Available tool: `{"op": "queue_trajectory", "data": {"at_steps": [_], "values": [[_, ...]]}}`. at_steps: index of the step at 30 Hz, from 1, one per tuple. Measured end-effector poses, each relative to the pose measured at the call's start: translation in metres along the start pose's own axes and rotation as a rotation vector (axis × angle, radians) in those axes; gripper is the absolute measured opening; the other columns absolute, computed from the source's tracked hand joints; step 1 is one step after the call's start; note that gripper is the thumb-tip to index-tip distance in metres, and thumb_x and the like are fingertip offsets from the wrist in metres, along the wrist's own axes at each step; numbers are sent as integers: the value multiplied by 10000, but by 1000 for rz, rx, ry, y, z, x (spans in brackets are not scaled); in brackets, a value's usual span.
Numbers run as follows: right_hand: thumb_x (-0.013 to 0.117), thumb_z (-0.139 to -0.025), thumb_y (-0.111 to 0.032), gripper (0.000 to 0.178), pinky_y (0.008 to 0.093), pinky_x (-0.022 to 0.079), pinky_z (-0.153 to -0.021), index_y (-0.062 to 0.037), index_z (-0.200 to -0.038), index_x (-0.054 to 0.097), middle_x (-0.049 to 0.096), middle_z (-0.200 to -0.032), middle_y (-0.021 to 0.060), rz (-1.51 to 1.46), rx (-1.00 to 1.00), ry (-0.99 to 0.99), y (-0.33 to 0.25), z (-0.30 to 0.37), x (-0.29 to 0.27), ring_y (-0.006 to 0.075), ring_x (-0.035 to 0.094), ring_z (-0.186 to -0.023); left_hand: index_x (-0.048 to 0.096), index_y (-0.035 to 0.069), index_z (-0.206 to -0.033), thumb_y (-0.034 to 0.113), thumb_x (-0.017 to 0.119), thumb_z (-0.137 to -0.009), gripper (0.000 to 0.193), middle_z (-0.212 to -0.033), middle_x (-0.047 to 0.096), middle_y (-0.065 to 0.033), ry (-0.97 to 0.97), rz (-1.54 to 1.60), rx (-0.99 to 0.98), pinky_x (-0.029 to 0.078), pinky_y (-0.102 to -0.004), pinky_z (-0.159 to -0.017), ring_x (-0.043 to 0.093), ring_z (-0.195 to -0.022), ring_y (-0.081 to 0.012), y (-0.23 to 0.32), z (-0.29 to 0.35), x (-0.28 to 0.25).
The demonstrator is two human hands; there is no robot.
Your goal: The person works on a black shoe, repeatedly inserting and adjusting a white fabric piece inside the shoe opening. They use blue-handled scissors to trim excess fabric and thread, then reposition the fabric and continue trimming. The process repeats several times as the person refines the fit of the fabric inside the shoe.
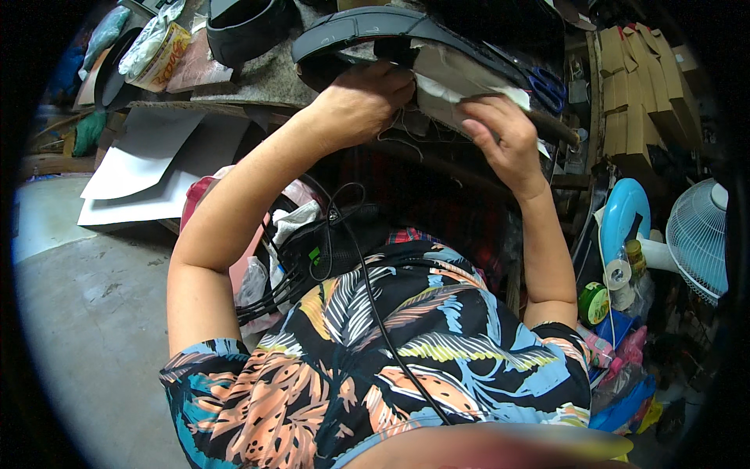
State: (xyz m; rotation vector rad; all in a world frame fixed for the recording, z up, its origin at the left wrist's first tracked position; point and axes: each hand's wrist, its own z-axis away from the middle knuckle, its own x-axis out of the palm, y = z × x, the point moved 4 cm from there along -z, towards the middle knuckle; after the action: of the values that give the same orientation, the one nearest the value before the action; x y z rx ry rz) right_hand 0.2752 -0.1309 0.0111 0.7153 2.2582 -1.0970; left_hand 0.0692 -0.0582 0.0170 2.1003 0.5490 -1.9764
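Note:
A dark shoe upper (336, 35) with a pale, rough-edged lining (444, 74) lies across the top of the view, over the bench edge. My left hand (367, 98) is closed on its lower edge, the fingertips partly hidden inside. On the lining's right part, my right hand (504, 137) has its fingers bent over the edge, with the thumb below. Loose threads hang between the two hands. Scissors with blue handles (548, 90) lie just beyond the right hand. Another black shoe piece (248, 35) sits on the bench to the left.
A yellow printed tub (162, 59) stands on the cluttered bench (273, 82). White sheets (144, 156) jut out below it. Cardboard pieces (644, 90), a white fan (699, 238) and a tape roll (619, 273) are at the right. A black cable (367, 289) runs over my shirt.

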Motion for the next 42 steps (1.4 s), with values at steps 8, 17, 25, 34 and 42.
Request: {"op": "queue_trajectory", "data": {"at_steps": [8, 17, 25, 34, 42], "values": [[769, -815, -356, 619, 390, 519, -843, -162, -1364, 558, 657, -1068, 104, 436, -86, 287, 9, -45, -32, 267, 625, -984, 606, 81, -1236, 34, 646, -777, 463, -1159, 646, -49, 27, 16, 68, 509, -351, -916, 611, -1006, -229, -5, -4, -32], [727, -852, -227, 713, 311, 536, -705, -192, -1487, 405, 687, -882, 105, 160, 250, -65, 32, -85, 17, 205, 675, -730, 685, 118, -1041, -6, 708, -715, 350, -1001, 669, -7, 56, -22, 125, 503, -330, -915, 604, -960, -207, -20, 5, -74], [623, -913, -155, 554, 338, 534, -692, -105, -1438, 453, 682, -796, 146, -101, 385, -17, 51, -89, 34, 239, 678, -724, 691, 101, -972, -32, 713, -699, 305, -972, 655, -24, 43, 41, 94, 487, -341, -949, 593, -981, -222, -26, 23, -71], [788, -802, -169, 953, 263, 493, -625, -81, -1558, 215, 629, -815, 81, -357, 377, -101, 27, -100, 57, 121, 601, -683, 635, 52, -844, -78, 686, -654, 236, -881, 594, -67, 212, 15, 162, 505, -350, -871, 578, -935, -262, -61, 16, -91], [696, -808, 52, 918, 187, 476, -586, -105, -1559, 191, 595, -928, 52, -888, 584, -91, 52, -73, 84, 81, 591, -734, 567, 24, -642, 221, 607, -846, 287, -674, 586, -121, -117, 27, -127, 500, -423, -870, 607, -765, -325, -45, 25, -104]]}}
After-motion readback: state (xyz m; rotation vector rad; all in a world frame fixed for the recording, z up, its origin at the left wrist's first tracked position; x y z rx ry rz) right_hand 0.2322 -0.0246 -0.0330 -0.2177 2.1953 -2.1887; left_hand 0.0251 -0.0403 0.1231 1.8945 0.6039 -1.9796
